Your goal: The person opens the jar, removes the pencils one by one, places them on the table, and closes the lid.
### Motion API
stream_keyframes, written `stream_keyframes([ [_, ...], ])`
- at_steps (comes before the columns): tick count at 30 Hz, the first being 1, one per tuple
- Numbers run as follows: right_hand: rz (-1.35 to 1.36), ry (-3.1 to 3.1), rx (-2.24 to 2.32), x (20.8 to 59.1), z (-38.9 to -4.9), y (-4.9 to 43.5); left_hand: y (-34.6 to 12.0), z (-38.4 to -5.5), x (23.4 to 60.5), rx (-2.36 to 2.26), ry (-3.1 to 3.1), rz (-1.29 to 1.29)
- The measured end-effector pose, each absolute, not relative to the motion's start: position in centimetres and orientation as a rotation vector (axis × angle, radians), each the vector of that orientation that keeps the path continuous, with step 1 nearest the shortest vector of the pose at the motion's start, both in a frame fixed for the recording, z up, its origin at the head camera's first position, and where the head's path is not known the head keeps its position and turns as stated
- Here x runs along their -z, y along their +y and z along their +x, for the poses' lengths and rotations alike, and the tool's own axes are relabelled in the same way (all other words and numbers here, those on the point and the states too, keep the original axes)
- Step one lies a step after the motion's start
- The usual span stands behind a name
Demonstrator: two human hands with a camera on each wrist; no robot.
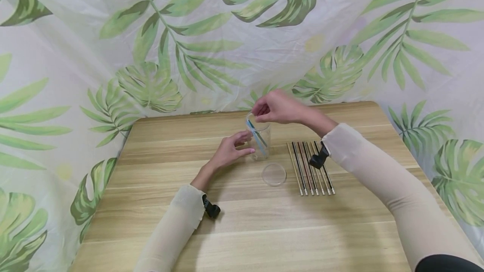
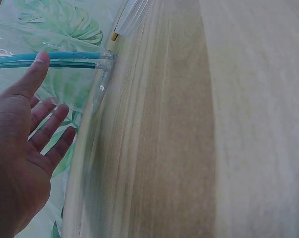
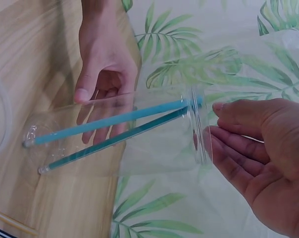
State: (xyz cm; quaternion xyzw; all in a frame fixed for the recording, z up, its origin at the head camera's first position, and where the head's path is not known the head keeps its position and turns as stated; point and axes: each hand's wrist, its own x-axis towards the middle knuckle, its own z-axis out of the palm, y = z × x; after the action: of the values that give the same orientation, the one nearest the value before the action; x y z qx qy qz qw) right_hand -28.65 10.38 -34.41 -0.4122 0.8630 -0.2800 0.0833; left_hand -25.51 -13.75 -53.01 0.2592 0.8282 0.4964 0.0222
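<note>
Settling two blue-green pencils (image 3: 115,119) inside clear jar (image 3: 154,156)

Find jar upright on tabletop (image 1: 272,230). Seeing both pencils inside jar, leaning, with capped ends down at jar's base and upper ends close together at jar's rim.

Seeing right hand (image 1: 281,107) at jar's mouth with fingers loosely bent, apparently released and grasping nothing; near upper pencil ends, cannot confirm contact with jar's rim. Seeing left hand (image 1: 228,152) beside jar, on left, with fingers relaxed and spread around jar's side; not clenched. Cannot tell light touch from small gap there.

Noting clear lid (image 1: 274,174) flat, just in front of jar and slightly right. Noting pencil row (image 1: 305,167) right of jar, lying roughly parallel.

Judging step in hand as seating pencils in jar. To do well: lower gently rather than drop, then lift right fingers straight up past jar's rim without catching pencil tops. Brace jar low with left fingers, no squeezing of thin-looking wall. Watch for tipping; probably light, easily knocked at rim. Keep forearm high over pencil row to avoid scattering.
</note>
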Motion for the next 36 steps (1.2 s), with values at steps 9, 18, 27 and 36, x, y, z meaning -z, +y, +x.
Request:
stream_keyframes([
  [9,-1.24,2.556,0.763,34.7,-28.6,9.1,-13.8,-25.4,52.9,-1.537,2.558,0.78],
  [18,-1.243,2.54,0.737,35.1,-28.8,8.5,-13.8,-25.5,53.0,-1.563,2.545,0.791],
  [27,-1.264,2.529,0.736,35.6,-29.0,8.2,-13.7,-25.5,53.1,-1.579,2.539,0.818],
  [36,-1.274,2.494,0.81,35.9,-29.2,8.4,-13.5,-25.6,53.2,-1.64,2.501,0.788],
])
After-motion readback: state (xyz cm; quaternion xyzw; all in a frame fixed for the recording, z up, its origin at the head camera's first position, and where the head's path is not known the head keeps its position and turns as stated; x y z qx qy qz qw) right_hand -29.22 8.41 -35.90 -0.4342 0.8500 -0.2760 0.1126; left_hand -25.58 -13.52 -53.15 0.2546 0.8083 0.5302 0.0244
